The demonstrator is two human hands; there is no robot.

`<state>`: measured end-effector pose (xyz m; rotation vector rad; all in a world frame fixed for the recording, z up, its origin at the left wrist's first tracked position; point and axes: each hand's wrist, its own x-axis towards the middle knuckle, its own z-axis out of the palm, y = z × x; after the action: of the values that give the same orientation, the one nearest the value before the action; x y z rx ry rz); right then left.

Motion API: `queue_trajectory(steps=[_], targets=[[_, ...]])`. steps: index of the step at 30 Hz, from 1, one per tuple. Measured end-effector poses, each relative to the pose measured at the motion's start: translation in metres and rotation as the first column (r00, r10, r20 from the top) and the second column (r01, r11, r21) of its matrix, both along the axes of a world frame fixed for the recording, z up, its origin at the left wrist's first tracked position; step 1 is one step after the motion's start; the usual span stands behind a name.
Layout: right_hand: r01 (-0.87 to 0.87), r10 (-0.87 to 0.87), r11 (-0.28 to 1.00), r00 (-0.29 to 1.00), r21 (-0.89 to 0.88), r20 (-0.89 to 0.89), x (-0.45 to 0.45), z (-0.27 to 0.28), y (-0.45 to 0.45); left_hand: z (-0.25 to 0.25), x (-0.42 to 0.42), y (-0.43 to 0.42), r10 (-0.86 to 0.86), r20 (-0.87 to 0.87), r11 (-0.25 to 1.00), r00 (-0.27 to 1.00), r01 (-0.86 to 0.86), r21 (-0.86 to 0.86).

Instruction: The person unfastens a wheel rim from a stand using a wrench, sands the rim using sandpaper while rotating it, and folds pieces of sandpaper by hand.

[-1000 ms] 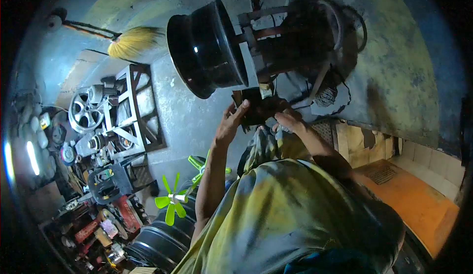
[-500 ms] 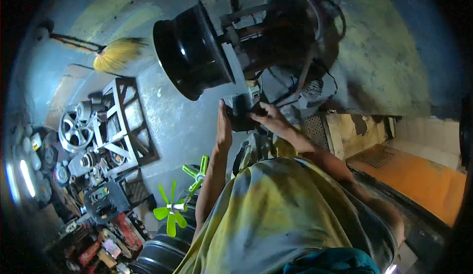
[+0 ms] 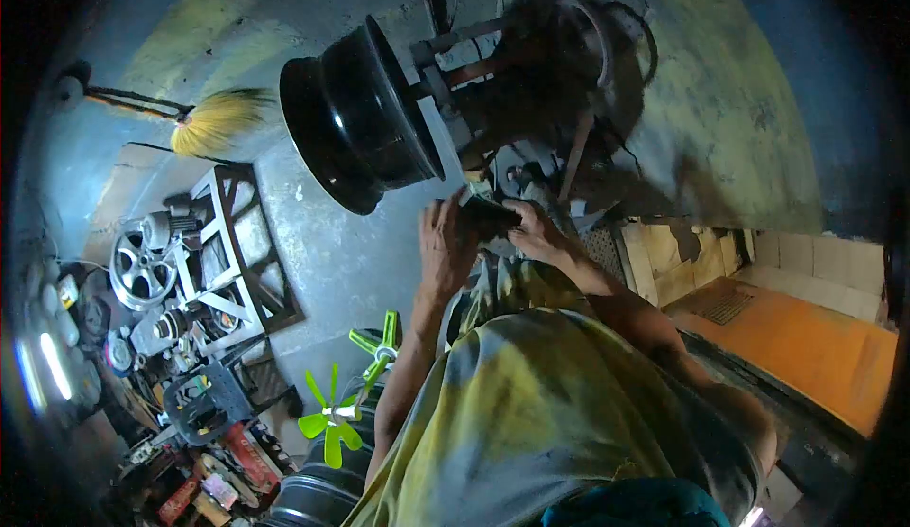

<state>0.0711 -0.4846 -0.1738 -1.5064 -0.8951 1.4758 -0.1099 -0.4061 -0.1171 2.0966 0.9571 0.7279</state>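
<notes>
In the head view, a dark, thin sheet (image 3: 488, 212) is held between both hands in front of my body; its kind cannot be made out. My left hand (image 3: 445, 243) has its fingers bent over the sheet's left side. On the opposite side, my right hand (image 3: 538, 231) pinches the sheet with thumb and fingers. Just beyond the hands, a glossy black wheel rim (image 3: 365, 115) is mounted on its side on a dark metal stand (image 3: 498, 77). The hands are apart from the rim.
A yellow broom (image 3: 218, 124) hangs at upper left. A metal frame (image 3: 227, 262), a silver alloy wheel (image 3: 142, 266) and assorted parts crowd the left. Lime-green wheel-like pieces (image 3: 332, 416) stand near my left arm. An orange board (image 3: 787, 337) lies right.
My left hand has gone from flat and upright beside the sheet to fingers curled over it. The sheet has tilted flatter. The view has shifted slightly; the rim appears lower and farther left.
</notes>
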Motion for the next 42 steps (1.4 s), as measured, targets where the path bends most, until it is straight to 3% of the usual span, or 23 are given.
queue_trajectory(steps=[1, 2, 4, 6, 8, 10, 11, 12, 14, 16, 18, 20, 23, 25, 26, 28, 30, 32, 34, 36, 37, 39, 42], targets=[[-0.032, -0.120, 0.943, 0.895, 0.331, 0.429, 0.003, 0.005, 0.003, 0.013, 0.006, 0.001, 0.197, -0.182, 0.958, 0.963, -0.149, 0.247], [-0.209, -0.355, 0.786, 0.617, 0.581, 0.702, 0.005, 0.010, 0.008, 0.013, 0.009, 0.004, 0.207, -0.180, 0.956, 0.962, -0.159, 0.246], [-0.059, -0.427, 0.761, 0.705, 0.646, 0.567, 0.004, 0.019, 0.029, 0.012, 0.015, 0.012, 0.389, 0.056, 0.919, 0.919, -0.384, -0.089], [0.068, -0.104, 0.973, 0.982, 0.221, 0.155, 0.011, 0.027, 0.056, 0.001, 0.018, 0.023, 0.449, 0.119, 0.877, 0.885, -0.412, -0.249], [0.062, -0.123, 0.915, 0.984, 0.398, 0.129, 0.011, 0.050, 0.075, 0.000, 0.024, 0.040, 0.522, 0.369, 0.713, 0.769, -0.157, -0.683], [-0.144, 0.109, 0.965, 0.980, 0.218, 0.166, 0.024, 0.055, 0.098, 0.004, 0.029, 0.057, 0.541, 0.367, 0.724, 0.757, -0.198, -0.661], [-0.109, 0.142, 0.979, 0.971, 0.173, -0.191, 0.028, 0.058, 0.116, 0.015, 0.033, 0.064, 0.506, 0.343, 0.770, 0.792, -0.236, -0.593], [-0.145, 0.178, 0.975, 0.964, 0.171, -0.199, 0.036, 0.043, 0.129, 0.020, 0.037, 0.072, 0.477, 0.306, 0.807, 0.824, -0.272, -0.524], [-0.352, 0.270, 0.919, 0.890, 0.178, 0.367, 0.053, 0.001, 0.145, 0.011, 0.048, 0.086, 0.518, 0.256, 0.766, 0.816, -0.310, -0.564], [-0.253, 0.163, 0.931, 0.933, 0.263, 0.321, 0.065, -0.002, 0.164, 0.004, 0.063, 0.098, 0.633, 0.206, 0.688, 0.746, -0.421, -0.591], [-0.498, 0.514, 0.855, 0.779, 0.144, -0.360, 0.094, 0.028, 0.212, 0.007, 0.080, 0.106, 0.644, 0.214, 0.677, 0.734, -0.417, -0.606], [-0.461, 0.534, 0.835, 0.811, 0.299, -0.238, 0.104, -0.104, 0.192, 0.005, 0.093, 0.116, 0.662, 0.227, 0.667, 0.714, -0.424, -0.612], [-0.600, 0.601, 0.799, 0.793, 0.043, -0.104, 0.099, -0.112, 0.192, 0.009, 0.105, 0.123, 0.724, 0.203, 0.606, 0.659, -0.467, -0.644], [-0.290, 0.232, 0.954, 0.537, 0.081, -0.811, 0.089, -0.057, 0.210, 0.030, 0.115, 0.135, 0.734, -0.134, 0.506, 0.666, -0.668, -0.545], [-0.290, 0.241, 0.952, 0.511, 0.099, -0.825, 0.086, -0.060, 0.217, 0.026, 0.111, 0.136, 0.743, -0.157, 0.485, 0.651, -0.685, -0.544], [-0.391, 0.393, 0.910, 0.700, 0.140, -0.597, 0.068, -0.120, 0.238, 0.012, 0.089, 0.145, 0.683, -0.194, 0.707, 0.704, -0.704, -0.068], [-0.445, 0.458, 0.887, 0.807, 0.128, -0.372, 0.043, -0.178, 0.259, 0.026, 0.078, 0.166, 0.722, -0.172, 0.686, 0.671, -0.726, 0.046], [-0.441, 0.459, 0.887, 0.822, 0.136, -0.337, 0.023, -0.178, 0.264, 0.031, 0.072, 0.183, 0.794, -0.138, 0.571, 0.591, -0.805, -0.161], [-0.211, 0.381, 0.878, 0.851, 0.430, -0.360, 0.004, -0.152, 0.265, 0.035, 0.065, 0.189, 0.689, -0.257, 0.698, 0.678, -0.716, -0.019], [-0.375, 0.495, 0.815, 0.847, 0.442, -0.195, -0.002, -0.096, 0.279, 0.047, 0.080, 0.196, 0.714, -0.256, 0.661, 0.651, -0.748, -0.057], [-0.452, 0.230, 0.573, 0.889, 0.683, 0.395, -0.005, -0.089, 0.279, 0.050, 0.087, 0.198, 0.737, -0.247, 0.625, 0.629, -0.773, -0.104], [-0.512, 0.338, 0.536, 0.859, 0.672, 0.385, 0.006, -0.078, 0.274, 0.049, 0.091, 0.197, 0.730, -0.268, 0.634, 0.628, -0.769, -0.077], [-0.602, 0.696, 0.704, 0.691, 0.376, -0.196, 0.105, -0.060, 0.249, 0.039, 0.091, 0.197, 0.729, -0.299, 0.643, 0.616, -0.766, -0.011]])
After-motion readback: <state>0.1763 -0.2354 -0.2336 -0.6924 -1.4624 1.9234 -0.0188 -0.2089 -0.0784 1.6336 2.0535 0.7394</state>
